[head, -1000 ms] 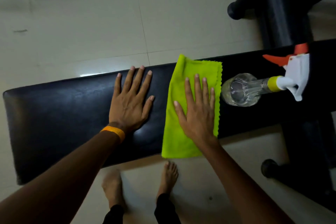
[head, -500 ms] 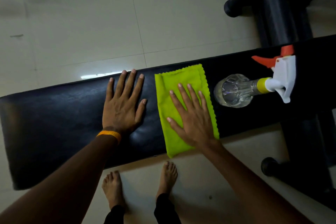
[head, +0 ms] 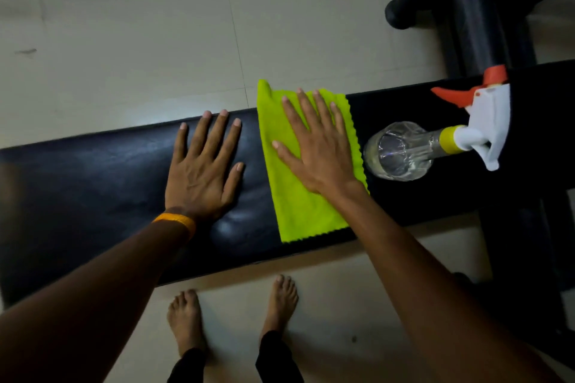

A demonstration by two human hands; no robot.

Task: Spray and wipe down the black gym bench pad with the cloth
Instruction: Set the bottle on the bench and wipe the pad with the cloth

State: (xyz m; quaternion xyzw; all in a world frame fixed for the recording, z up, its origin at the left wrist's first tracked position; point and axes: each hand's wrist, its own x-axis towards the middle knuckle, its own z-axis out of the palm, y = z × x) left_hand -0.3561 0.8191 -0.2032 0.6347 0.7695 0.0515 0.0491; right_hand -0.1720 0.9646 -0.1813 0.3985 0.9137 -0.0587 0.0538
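Note:
The black gym bench pad (head: 93, 183) runs left to right across the view. A lime-green cloth (head: 298, 211) lies across it, its far corner sticking past the pad's far edge. My right hand (head: 314, 146) lies flat on the cloth's far half with fingers spread, pressing it to the pad. My left hand (head: 205, 171), with an orange wristband, rests flat and open on the bare pad just left of the cloth. A clear spray bottle (head: 401, 151) with a white and orange trigger head lies on its side on the pad, right of the cloth.
The bench's black frame (head: 476, 9) and legs stand at the upper right and lower right. Pale floor tiles (head: 155, 25) lie beyond the pad. My bare feet (head: 280, 301) stand on the floor in front of the bench.
My right hand has slid the cloth away from me across the pad, from overhanging the near edge to poking past the far edge. My left hand has stayed flat.

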